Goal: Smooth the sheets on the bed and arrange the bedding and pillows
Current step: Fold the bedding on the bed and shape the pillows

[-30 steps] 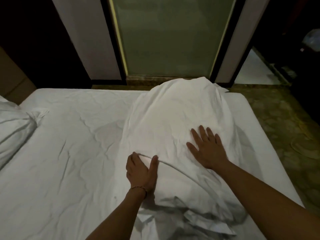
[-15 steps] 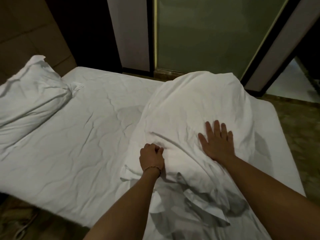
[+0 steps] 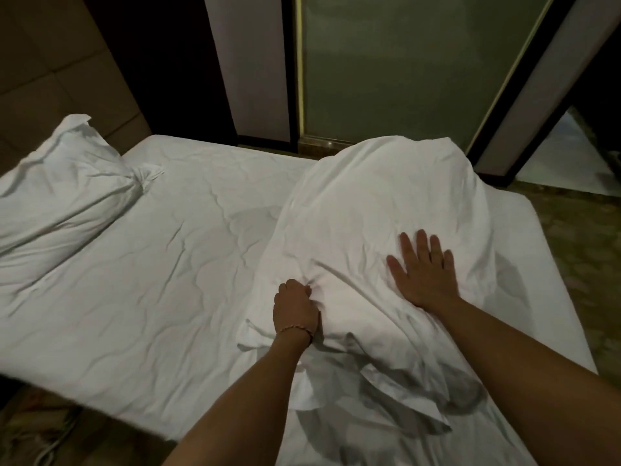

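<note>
A white pillow in a loose pillowcase (image 3: 386,210) lies lengthwise on the right half of the bed, its open end bunched near me. My left hand (image 3: 295,309) grips a fold of the pillowcase at its left side, fingers curled into the cloth. Flat on top of the pillow, my right hand (image 3: 423,269) presses down with fingers spread. The wrinkled white fitted sheet (image 3: 161,280) covers the mattress. A second white pillow (image 3: 64,186) lies at the head of the bed on the left.
A padded brown headboard (image 3: 50,79) stands at the upper left. Beyond the bed are a frosted glass door (image 3: 403,68) and dark frames. Patterned floor (image 3: 578,250) runs along the right side, and cables (image 3: 43,438) lie on the floor at the lower left.
My left hand went from resting open on the pillowcase edge to gripping a fold of it. The view has swung left, showing the second pillow. My right hand stayed flat on the pillow.
</note>
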Demonstrator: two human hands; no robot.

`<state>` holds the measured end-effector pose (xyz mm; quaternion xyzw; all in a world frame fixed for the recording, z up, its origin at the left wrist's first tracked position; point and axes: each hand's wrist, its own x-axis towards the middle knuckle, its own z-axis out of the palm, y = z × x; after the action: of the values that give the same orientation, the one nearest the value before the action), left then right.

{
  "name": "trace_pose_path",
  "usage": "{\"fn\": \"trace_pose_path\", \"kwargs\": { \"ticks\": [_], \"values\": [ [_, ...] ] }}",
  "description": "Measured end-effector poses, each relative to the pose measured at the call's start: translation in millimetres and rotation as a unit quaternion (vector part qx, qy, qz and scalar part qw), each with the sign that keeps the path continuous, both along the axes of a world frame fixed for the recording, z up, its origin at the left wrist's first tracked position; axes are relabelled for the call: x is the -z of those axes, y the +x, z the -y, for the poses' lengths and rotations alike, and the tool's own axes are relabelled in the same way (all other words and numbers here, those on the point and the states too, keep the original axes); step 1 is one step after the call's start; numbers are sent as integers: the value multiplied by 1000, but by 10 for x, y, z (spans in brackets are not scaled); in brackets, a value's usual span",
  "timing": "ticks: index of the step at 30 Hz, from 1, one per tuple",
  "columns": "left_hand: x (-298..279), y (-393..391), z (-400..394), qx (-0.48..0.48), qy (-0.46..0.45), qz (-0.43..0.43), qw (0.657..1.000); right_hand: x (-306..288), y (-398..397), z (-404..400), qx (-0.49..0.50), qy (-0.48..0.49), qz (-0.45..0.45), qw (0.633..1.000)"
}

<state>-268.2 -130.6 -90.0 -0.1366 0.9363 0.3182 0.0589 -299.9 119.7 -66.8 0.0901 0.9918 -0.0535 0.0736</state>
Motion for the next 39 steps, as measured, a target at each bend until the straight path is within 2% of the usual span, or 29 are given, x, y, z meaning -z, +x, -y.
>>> {"fn": "trace_pose_path", "kwargs": {
  "ticks": [4,12,14,17,19,23,27,32,36,39],
  "values": [
    [-55,180,178,-2,28,13,1000,-6,81,-10,-7,2,0,1000],
    [1,502,546,7,-41,12,999,-27,291,17,-22,9,-23,999],
    [16,520,553,-6,-10,-7,1000,-7,340,34,-19,15,-38,999],
    [59,506,452,-61,89,-47,993,-46,333,40,0,5,-11,1000],
    [114,505,359,-82,129,-35,988,-90,321,46,3,-1,-5,1000],
    [170,526,218,-102,118,15,988,-112,325,91,-2,-4,-5,1000],
    [191,558,211,-73,157,-34,984,-78,342,113,2,-5,-20,1000],
    [194,623,265,26,163,-71,984,-44,347,109,6,-1,-16,1000],
    [168,564,237,46,122,-113,985,-30,351,128,6,5,-20,1000],
    [172,514,184,63,67,-106,990,-36,373,140,6,6,-21,1000]
  ]
}}
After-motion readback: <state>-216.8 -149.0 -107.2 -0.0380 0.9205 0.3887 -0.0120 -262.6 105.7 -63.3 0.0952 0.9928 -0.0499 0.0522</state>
